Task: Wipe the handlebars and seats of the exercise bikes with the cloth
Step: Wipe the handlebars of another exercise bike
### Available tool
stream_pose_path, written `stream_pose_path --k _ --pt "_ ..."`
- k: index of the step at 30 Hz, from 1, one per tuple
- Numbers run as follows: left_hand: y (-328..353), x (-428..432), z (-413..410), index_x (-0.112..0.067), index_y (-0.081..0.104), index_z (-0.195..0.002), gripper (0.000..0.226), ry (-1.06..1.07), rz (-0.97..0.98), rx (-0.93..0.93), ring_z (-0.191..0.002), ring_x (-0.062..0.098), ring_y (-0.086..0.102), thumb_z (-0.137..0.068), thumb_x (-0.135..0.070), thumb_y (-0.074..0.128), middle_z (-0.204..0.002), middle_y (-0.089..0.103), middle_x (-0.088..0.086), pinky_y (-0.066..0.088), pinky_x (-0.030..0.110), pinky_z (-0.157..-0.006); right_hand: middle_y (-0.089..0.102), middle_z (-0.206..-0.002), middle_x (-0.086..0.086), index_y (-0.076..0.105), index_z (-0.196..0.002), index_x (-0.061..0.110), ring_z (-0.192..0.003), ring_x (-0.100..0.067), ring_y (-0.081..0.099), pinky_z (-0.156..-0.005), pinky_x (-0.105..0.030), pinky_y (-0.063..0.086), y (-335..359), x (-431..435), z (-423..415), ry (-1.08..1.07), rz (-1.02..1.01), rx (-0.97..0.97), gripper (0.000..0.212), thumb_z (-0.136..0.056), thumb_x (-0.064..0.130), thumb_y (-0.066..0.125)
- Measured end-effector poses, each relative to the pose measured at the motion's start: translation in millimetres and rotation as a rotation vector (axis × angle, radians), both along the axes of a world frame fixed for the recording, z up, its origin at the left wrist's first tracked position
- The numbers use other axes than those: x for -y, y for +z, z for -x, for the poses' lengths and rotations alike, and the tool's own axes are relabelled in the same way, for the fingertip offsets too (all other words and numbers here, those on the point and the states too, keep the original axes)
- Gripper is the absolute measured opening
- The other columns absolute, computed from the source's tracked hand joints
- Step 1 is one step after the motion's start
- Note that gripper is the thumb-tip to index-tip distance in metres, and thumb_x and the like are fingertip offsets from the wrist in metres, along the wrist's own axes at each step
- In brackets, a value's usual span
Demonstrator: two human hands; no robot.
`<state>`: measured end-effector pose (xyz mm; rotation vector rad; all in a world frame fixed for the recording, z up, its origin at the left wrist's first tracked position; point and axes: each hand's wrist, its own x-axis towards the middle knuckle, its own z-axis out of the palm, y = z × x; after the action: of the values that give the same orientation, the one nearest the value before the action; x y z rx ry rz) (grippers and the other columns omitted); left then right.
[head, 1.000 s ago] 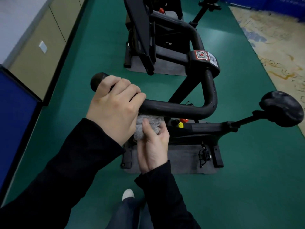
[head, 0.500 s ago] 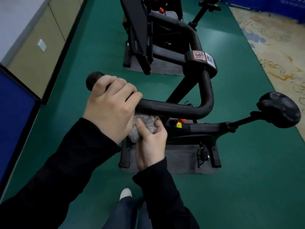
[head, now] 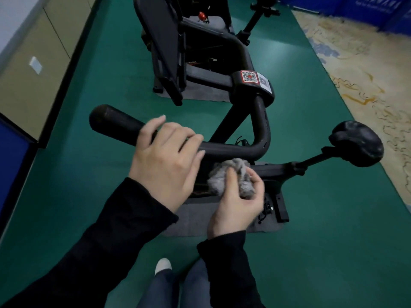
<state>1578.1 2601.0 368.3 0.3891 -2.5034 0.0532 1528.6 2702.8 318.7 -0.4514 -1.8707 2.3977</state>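
The near bike's black handlebar [head: 115, 123] runs from a rounded left end to a bend at the right. My left hand [head: 164, 158] lies over the bar with its fingers loosened and spread, no longer wrapped tight. Just below the bar my right hand [head: 238, 201] holds a crumpled grey cloth [head: 224, 176], which is slightly apart from the bar. The bike's black seat [head: 358, 145] sticks out on its post at the right.
A second black exercise bike [head: 169, 52] stands behind on a grey mat. Beige cabinets [head: 29, 63] line the left wall, with a blue panel [head: 11, 163] nearer. Green floor surrounds the bikes; a patterned cream carpet [head: 367, 63] lies right. My white shoe [head: 163, 265] is below.
My left hand has slid right along the bar and loosened its grip, baring the bar's left end. My right hand with the cloth has moved right from under the left hand.
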Motion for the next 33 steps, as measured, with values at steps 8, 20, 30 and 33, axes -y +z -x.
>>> stream_pose_path --k 8,20,30,33 --pt "-21.8 -10.5 15.4 -0.013 0.066 -0.107 0.029 0.007 -0.055 0.008 -0.098 0.026 0.06 -0.089 -0.033 0.056 -0.104 0.065 0.002 0.03 0.035 -0.091 0.067 -0.092 -0.003 0.059 -0.083 0.025 -0.091 -0.027 0.065 -0.087 -0.052 0.052 7.1 2.8 -1.0 -0.018 -0.192 -0.139 0.027 -0.079 0.003 0.073" --pt "-29.5 -8.7 18.1 -0.015 0.065 -0.106 0.026 0.014 -0.026 -0.048 -0.098 0.023 0.056 -0.09 -0.032 0.056 -0.102 0.064 0.0 0.029 0.034 -0.089 0.062 -0.104 -0.011 0.061 -0.098 0.007 -0.097 -0.005 0.058 -0.087 -0.013 0.041 4.3 -14.2 31.4 -0.093 -0.381 -0.32 0.017 -0.084 0.001 0.069" --pt "-25.0 -13.2 19.7 -0.013 0.067 -0.103 0.027 0.048 -0.02 -0.048 -0.095 0.024 0.059 -0.092 -0.034 0.054 -0.1 0.066 0.001 0.03 0.036 -0.088 0.056 -0.104 -0.011 0.064 -0.098 0.009 -0.094 -0.009 0.056 -0.086 -0.009 0.042 6.4 -39.2 71.0 0.11 -0.558 -0.431 0.013 -0.086 0.007 0.068" --pt "-24.1 -18.9 24.6 -0.012 0.068 -0.098 0.03 0.098 -0.042 -0.064 -0.093 0.026 0.062 -0.091 -0.037 0.056 -0.097 0.066 0.002 0.03 0.038 -0.093 0.054 -0.106 -0.007 0.064 -0.098 0.01 -0.098 -0.01 0.054 -0.091 -0.012 0.042 11.2 -43.3 94.4 0.159 -0.536 -0.376 0.013 -0.087 0.006 0.067"
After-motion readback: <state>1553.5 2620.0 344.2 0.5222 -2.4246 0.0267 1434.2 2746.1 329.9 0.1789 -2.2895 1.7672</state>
